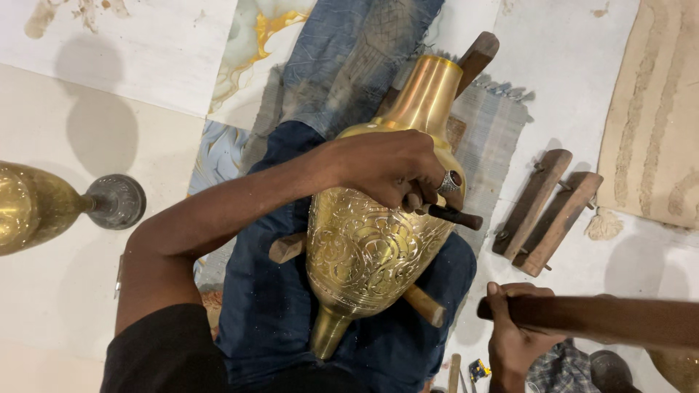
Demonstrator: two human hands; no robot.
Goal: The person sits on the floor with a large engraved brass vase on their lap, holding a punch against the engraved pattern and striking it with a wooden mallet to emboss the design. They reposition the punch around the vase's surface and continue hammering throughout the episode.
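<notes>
A large brass vase (364,247) with engraved scrollwork lies across my lap, its neck pointing away from me. My left hand (389,169), with a ring on one finger, rests on the vase's shoulder. It is shut on a short dark chisel (455,216) whose tip meets the engraved surface. My right hand (513,331) at the lower right is shut on a long dark wooden mallet (604,320) held level to the right of the vase. A wooden support (426,304) shows under the vase.
A second brass vase (44,207) lies at the left edge on the pale floor. Two wooden blocks (546,211) lie at the right on a grey mat. A woven tan mat (652,109) fills the upper right corner. Small tools lie near my right knee.
</notes>
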